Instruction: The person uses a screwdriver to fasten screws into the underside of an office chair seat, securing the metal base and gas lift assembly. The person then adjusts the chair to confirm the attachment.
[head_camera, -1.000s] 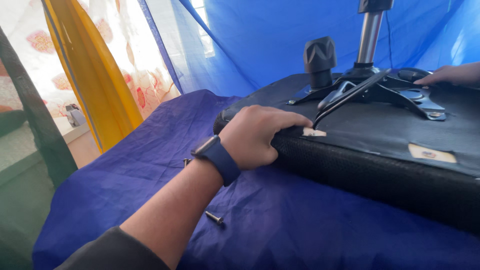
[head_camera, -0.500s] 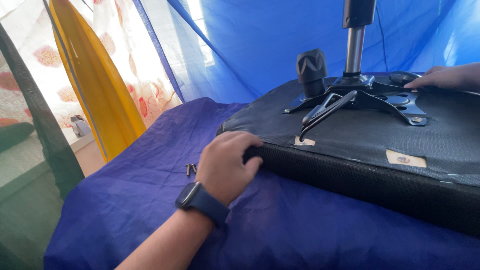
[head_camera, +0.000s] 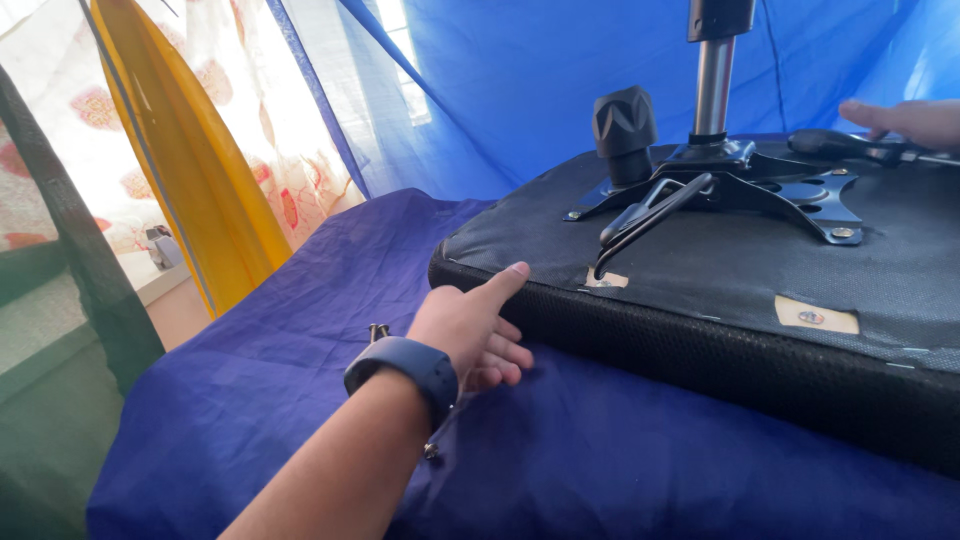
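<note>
Left hand (head_camera: 470, 335), grip empty and loosely open, thumb touching seat cushion (head_camera: 720, 300).

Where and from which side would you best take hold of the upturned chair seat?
Probably by the near front edge of the seat cushion, coming from the left corner where the left hand sits. The thick mesh side wall gives the fingers a broad face, clear of the metal mechanism plate on top.

Left hand (head_camera: 470, 330) outstretched, thumb extended, fingers loosely curled, right hand (head_camera: 905, 120) flat, far right
</note>
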